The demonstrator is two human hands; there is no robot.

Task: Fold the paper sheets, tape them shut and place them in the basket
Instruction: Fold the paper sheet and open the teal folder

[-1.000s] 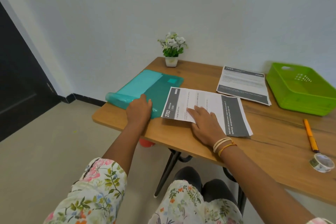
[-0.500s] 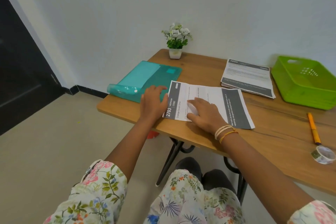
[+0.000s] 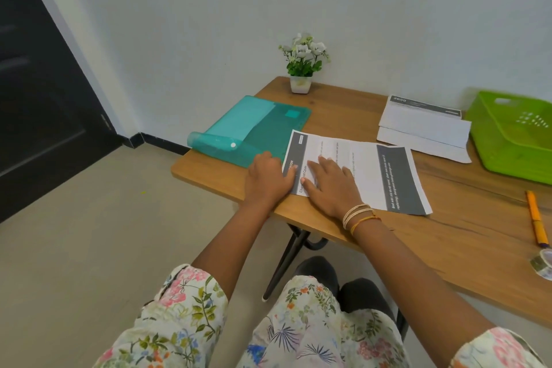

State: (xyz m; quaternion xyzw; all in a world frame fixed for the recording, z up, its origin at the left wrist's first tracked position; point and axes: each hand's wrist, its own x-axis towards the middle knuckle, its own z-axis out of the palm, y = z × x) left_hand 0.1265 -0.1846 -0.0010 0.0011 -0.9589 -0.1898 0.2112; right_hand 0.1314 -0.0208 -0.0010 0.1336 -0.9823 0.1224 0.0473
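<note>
Paper sheet (image 3: pixel 358 170) under both hands (fingers flat).

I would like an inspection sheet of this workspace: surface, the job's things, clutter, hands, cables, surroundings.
Surface: wooden table, no damage seen.
Job's things: printed white paper sheet with grey bands lying flat near the front edge; second printed paper stack behind it; green plastic basket at the far right; roll of clear tape at the right edge.
Clutter: teal plastic folder, flap curled open; orange pen; small potted white flowers.
Hands: left hand flat, fingers touching the sheet's left edge; right hand flat on the sheet.
Cables: nothing seen.
Surroundings: white wall, dark door at left.
</note>
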